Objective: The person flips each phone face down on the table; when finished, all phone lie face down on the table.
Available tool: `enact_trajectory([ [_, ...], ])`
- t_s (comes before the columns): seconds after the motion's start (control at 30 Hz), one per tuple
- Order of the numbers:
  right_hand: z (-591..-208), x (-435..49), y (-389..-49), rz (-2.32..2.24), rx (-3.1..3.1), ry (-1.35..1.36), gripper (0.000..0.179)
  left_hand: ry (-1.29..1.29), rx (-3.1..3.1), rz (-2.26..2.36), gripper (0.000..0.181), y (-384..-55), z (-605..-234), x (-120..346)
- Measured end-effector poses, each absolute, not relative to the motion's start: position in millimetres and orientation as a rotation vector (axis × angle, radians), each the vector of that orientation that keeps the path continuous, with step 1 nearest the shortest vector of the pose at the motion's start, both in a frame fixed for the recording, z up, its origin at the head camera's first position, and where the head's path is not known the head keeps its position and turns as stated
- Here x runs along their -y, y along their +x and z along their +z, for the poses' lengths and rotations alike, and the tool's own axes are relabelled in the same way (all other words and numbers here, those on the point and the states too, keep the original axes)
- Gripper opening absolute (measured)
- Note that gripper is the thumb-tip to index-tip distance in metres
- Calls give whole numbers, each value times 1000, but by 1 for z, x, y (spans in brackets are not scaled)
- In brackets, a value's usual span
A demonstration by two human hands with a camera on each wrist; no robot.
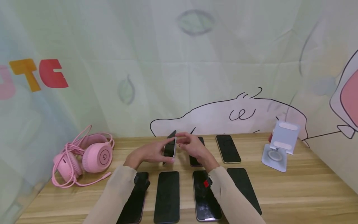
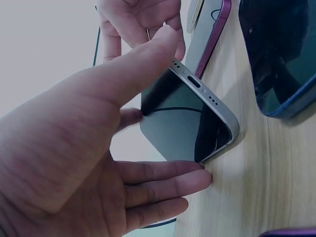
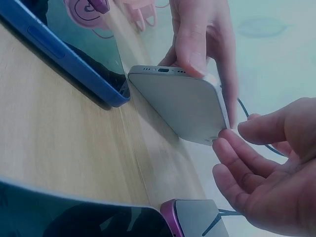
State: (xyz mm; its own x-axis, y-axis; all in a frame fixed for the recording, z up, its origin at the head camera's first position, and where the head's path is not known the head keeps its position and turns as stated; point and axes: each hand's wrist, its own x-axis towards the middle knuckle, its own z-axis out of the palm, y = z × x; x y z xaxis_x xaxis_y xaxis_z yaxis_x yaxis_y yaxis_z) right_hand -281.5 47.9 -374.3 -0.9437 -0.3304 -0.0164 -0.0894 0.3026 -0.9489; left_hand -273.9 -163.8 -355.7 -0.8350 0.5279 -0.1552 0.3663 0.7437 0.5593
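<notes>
A white-backed smartphone (image 1: 170,148) stands tilted up on its long edge near the back of the table, its dark screen toward the left. My left hand (image 1: 153,152) grips it, with the thumb at the charging-port end and the fingers along the screen side. In the right wrist view its pale back (image 3: 182,106) faces my right hand (image 3: 276,173). That hand's bent fingertips are right at the phone's far corner, the thumb a little apart. Partly behind my right hand lies a purple-red-edged phone (image 1: 200,141).
Several dark phones lie in a front row, among them one phone (image 1: 167,197) between my forearms. Another phone (image 1: 227,148) lies at the back right. Pink headphones (image 1: 96,157) with a coiled cable sit at left, and a pale folding stand (image 1: 283,137) at right. A printed cloth (image 1: 156,77) hangs behind.
</notes>
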Motion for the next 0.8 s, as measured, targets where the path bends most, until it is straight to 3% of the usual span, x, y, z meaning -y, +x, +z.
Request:
enact_trajectory([
  [0.8, -372, -42, -281, -1792, -2199, -503, 30, 704, -2601, 903, 86, -275, -353, 173],
])
